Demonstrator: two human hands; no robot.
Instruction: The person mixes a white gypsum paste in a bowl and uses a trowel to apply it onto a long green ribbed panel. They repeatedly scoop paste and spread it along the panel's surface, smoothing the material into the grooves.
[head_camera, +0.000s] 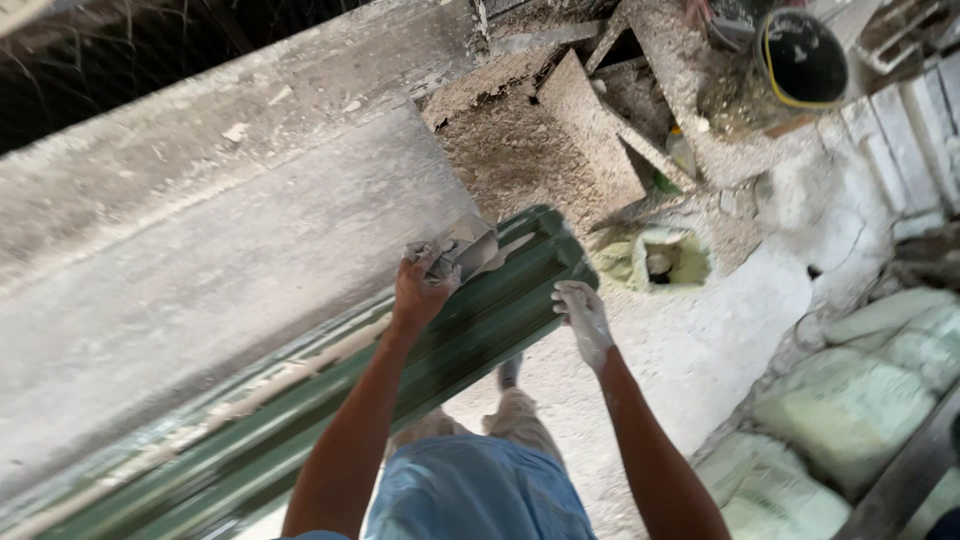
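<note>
A grey cement wall (200, 290) fills the left of the head view. Against its foot leans a long green ribbed metal sheet (470, 340), streaked with grey mortar. My left hand (420, 285) grips a flat metal trowel (470, 245) whose blade rests near the sheet's upper end, close to the wall. My right hand (583, 315), dusted white, rests with its fingers on the sheet's right edge and holds nothing else. My legs in pale trousers (500, 420) stand below.
Several pale sacks (860, 400) lie at the lower right. A black bucket with a yellow rim (803, 55) sits at the top right beside grey blocks (900, 140). Rubble, boards (590, 130) and a small green container (665, 260) lie on the dusty floor.
</note>
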